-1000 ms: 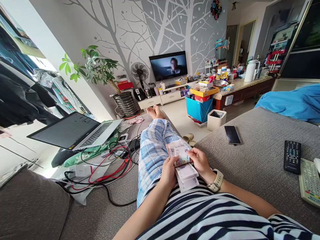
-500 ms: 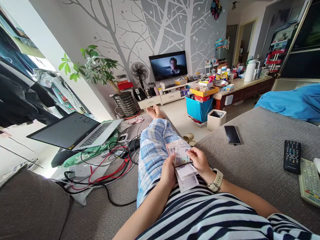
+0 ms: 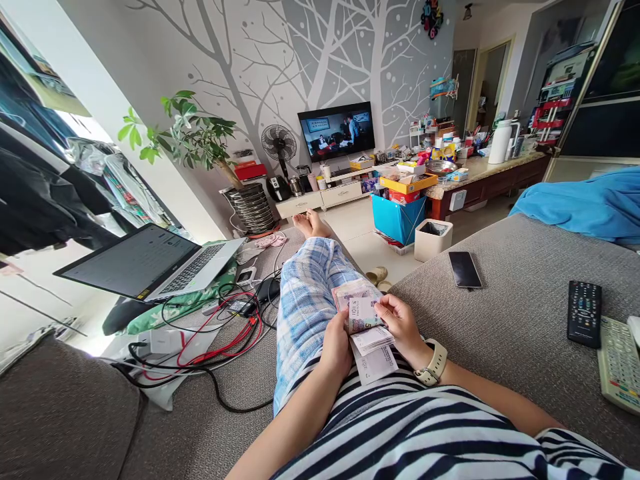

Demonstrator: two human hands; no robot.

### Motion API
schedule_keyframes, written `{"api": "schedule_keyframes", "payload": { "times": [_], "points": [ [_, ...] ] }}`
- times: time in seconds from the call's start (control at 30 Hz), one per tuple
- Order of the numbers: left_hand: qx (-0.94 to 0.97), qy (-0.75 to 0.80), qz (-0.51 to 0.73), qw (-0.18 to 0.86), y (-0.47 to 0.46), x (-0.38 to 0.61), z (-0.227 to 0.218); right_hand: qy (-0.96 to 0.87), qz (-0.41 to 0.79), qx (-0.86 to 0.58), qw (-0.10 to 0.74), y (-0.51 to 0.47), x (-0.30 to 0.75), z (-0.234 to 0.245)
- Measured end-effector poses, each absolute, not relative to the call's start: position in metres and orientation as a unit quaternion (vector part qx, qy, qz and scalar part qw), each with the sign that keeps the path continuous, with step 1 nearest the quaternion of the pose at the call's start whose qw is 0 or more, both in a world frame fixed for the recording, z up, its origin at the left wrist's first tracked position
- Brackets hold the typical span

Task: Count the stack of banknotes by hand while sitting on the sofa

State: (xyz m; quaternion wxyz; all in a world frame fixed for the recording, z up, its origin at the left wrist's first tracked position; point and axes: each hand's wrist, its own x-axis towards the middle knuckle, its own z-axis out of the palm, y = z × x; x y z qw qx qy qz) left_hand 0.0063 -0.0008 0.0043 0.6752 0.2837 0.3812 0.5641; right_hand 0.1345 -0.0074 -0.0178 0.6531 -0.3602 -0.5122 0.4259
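Held pale, printed paper banknotes (image 3: 359,313) at five o'clock from view centre, over blue-checked cloth trousers (image 3: 307,283) and navy-and-white striped shirt (image 3: 400,427). Had fingers of left hand (image 3: 337,343) clamped on the nine-o'clock side, those of right hand (image 3: 403,327) on the three-o'clock side. Logged flat black glass-faced phone (image 3: 465,269) at two o'clock from the banknotes, black plastic remote (image 3: 584,313) at three, both on grey woven sofa (image 3: 520,300).

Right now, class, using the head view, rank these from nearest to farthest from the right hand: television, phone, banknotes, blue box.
1. Banknotes, in the right hand.
2. Phone, to the right on the couch.
3. Blue box, ahead, beyond the couch.
4. Television, ahead, across the room.
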Motion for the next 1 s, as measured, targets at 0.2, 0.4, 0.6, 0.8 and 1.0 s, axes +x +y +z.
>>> {"api": "schedule_keyframes", "payload": {
  "times": [0.2,0.4,0.6,0.8,1.0],
  "points": [
    [0.292,0.385,0.567,0.667,-0.0019,0.0065,0.0059,-0.503,0.432,-0.365,0.653,-0.0084,0.1338,-0.0166],
    [0.299,0.391,0.563,0.664,-0.0033,0.0063,0.007,-0.509,0.428,-0.368,0.65,-0.0084,0.1347,-0.0169],
    [0.303,0.392,0.562,0.663,-0.0026,0.0061,0.0059,-0.509,0.427,-0.369,0.65,-0.0097,0.1346,-0.0162],
    [0.3,0.396,0.564,0.66,-0.0049,0.0074,0.0097,-0.506,0.431,-0.366,0.651,-0.0104,0.1347,-0.0143],
    [0.298,0.393,0.562,0.664,-0.0048,0.0072,0.0098,-0.506,0.43,-0.369,0.65,-0.0113,0.1348,-0.013]
  ]
}}
